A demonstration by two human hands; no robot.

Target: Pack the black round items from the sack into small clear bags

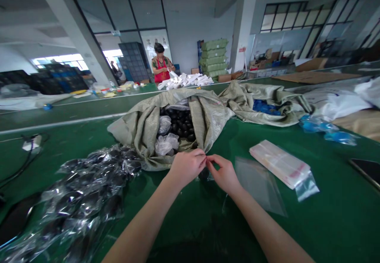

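Note:
My left hand [190, 164] and my right hand [222, 171] meet at the fingertips in front of the open woven sack [139, 130]. Both are closed in a pinch on the top of a small clear plastic bag [204, 175], which hangs below the fingers with something dark in it. Inside the sack lie several black, rounded, glossy pieces [181, 122] and crumpled clear plastic [166, 144]. Left of my left hand is a spread heap of black pieces in clear bags [92, 187]. A stack of flat clear bags [280, 163] and loose clear film [258, 182] lie beyond my right hand.
Another woven sack [231, 94] holds blue pieces [265, 107]. Blue bagged items [328, 129] lie near it. A phone [366, 170] rests at the right edge, a dark flat object [18, 217] at the left. Across the tables, a person [161, 67] stands behind white pieces [185, 80].

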